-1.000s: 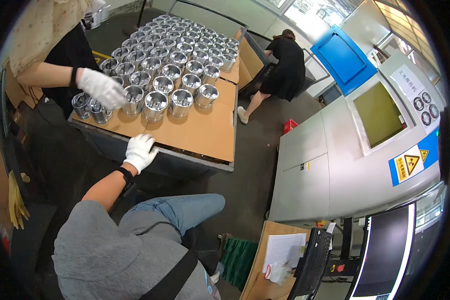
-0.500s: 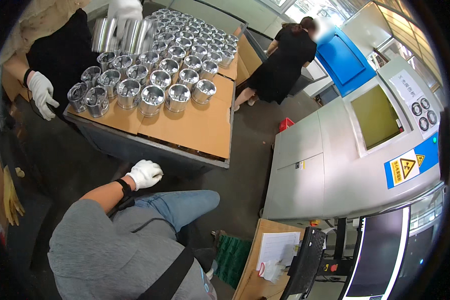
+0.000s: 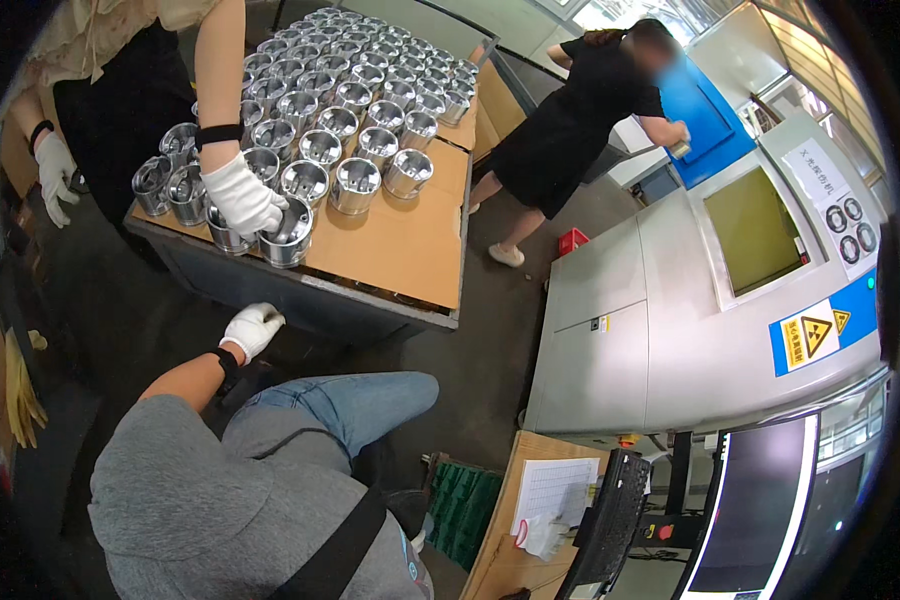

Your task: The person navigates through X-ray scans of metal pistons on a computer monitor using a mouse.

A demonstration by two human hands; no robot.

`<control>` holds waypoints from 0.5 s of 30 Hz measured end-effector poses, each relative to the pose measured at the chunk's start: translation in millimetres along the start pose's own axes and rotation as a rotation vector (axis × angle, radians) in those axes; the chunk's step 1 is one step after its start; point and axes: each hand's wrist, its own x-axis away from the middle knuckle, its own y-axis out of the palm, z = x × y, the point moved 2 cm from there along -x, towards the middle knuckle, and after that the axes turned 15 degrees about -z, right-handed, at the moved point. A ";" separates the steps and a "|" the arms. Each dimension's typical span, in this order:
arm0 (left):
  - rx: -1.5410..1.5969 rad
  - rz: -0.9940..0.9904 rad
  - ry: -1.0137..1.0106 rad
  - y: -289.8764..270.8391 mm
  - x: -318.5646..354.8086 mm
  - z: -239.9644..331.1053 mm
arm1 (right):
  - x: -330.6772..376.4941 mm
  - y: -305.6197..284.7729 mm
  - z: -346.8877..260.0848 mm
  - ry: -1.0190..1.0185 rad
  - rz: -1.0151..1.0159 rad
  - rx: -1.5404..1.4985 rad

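My left hand [image 3: 252,331], in a white knitted glove, hangs low before the near side of a dark metal bin [image 3: 300,302]. Its fingers are curled in, and nothing shows in them. My right hand is out of sight. Rows of shiny metal pistons [image 3: 357,186] stand on brown cardboard [image 3: 400,250] on top of the bin, apart from my hand. From the far left a co-worker's white-gloved hand [image 3: 245,198] reaches down onto two front-row pistons, gripping the rim of one [image 3: 288,240]. That co-worker's other gloved hand [image 3: 56,182] hangs beside the bin's left end.
A grey cabinet machine [image 3: 600,340] with a tinted window stands at the right. Beyond it, a person in black [image 3: 580,110] reaches toward a blue panel [image 3: 695,125]. A wooden desk [image 3: 490,540] with keyboard and monitor [image 3: 755,510] is lower right, beside a green crate [image 3: 463,515].
The co-worker has brought two pistons down from the air to the front row. My left hand has drifted left and slightly up. The person in black has turned and stretched an arm rightward.
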 end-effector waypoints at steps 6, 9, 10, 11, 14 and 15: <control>-0.256 0.571 0.004 -23.2 2.3 5.2 | 11.6 -2.7 -11.5 0.008 -0.031 0.005; -0.294 0.693 -0.025 -30.6 -4.0 11.0 | 15.1 -5.2 -16.2 0.012 -0.039 0.004; -0.312 0.765 -0.008 -31.3 -7.1 13.2 | 15.8 -5.2 -18.7 0.013 -0.040 0.000; -0.309 0.764 -0.002 -33.0 -10.3 16.1 | 16.6 -5.4 -20.8 0.016 -0.040 -0.004; -0.310 0.806 -0.093 -35.3 -16.0 28.1 | 17.4 -7.0 -26.0 0.031 -0.030 -0.025; -0.312 0.809 -0.120 -35.2 -15.7 32.3 | 17.7 -7.7 -27.1 0.038 -0.024 -0.033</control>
